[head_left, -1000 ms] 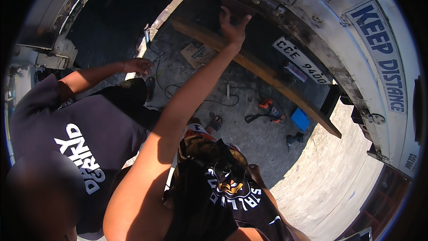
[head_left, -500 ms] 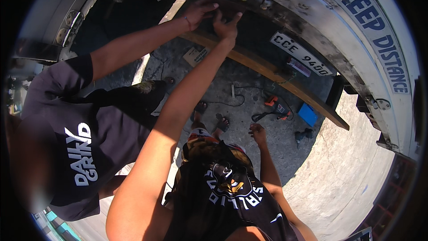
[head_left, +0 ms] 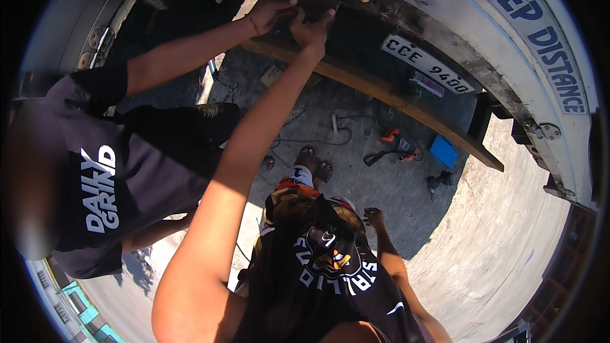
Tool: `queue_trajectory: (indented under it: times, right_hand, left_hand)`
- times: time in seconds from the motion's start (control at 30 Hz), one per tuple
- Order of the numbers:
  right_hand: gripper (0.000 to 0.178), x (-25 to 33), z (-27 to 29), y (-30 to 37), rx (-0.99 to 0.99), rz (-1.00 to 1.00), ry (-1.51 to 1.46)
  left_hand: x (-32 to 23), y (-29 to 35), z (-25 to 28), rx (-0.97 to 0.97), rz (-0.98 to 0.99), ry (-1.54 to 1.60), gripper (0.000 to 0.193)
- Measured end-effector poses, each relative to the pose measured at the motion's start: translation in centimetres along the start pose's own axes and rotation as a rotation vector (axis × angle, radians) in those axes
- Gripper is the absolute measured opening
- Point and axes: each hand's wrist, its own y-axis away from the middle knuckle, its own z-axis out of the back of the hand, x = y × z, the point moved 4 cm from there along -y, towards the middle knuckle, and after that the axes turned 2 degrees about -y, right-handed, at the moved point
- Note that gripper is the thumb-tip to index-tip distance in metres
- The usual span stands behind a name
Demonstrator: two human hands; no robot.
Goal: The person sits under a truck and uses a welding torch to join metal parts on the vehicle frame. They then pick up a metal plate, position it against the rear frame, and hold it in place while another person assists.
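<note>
My left arm is raised overhead, and my left hand (head_left: 311,27) grips a dark metal plate (head_left: 306,1) under the rear frame of a white truck body (head_left: 445,9). A co-worker in a dark shirt (head_left: 121,178) stands at my left; that person's hand (head_left: 270,11) rests on the same plate, touching mine. My right hand (head_left: 373,218) hangs at my side with loose fingers and holds nothing. My dark printed shirt (head_left: 330,267) fills the lower middle.
A long wooden plank (head_left: 381,92) runs under the truck, with a white licence plate (head_left: 427,63) above it. On the concrete ground lie an orange power tool (head_left: 397,143), a blue box (head_left: 443,150), a black tool (head_left: 438,181) and cables (head_left: 318,140).
The co-worker's hand rose from low on the left to the plate beside my left hand. My right hand came into view at my side. The view shifted slightly.
</note>
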Motion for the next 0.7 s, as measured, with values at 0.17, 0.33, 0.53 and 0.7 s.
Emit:
queue_trajectory:
  times: [0.17, 0.33, 0.53, 0.7]
  right_hand:
    - [0.026, 4.6, -1.8, -1.2, -0.025, 0.07, -0.067]
    - [0.027, 10.4, -4.2, -1.4, 0.031, 0.187, -0.149]
    - [0.026, 13.4, -5.5, -2.0, 0.051, 0.253, -0.172]
    - [0.025, 12.7, -3.6, -2.5, -0.158, 0.478, 0.033]
  left_hand:
    - [-1.5, 0.1, 0.3, -0.01, 0.113, -0.158, 0.095]
    - [-1.8, 0.1, 0.0, -0.049, 0.078, -0.112, 0.071]
    - [-2.2, -0.1, 0.2, -0.038, 0.03, -0.141, 0.071]
    - [-1.7, 0.0, 0.5, 0.031, 0.078, -0.149, 0.097]
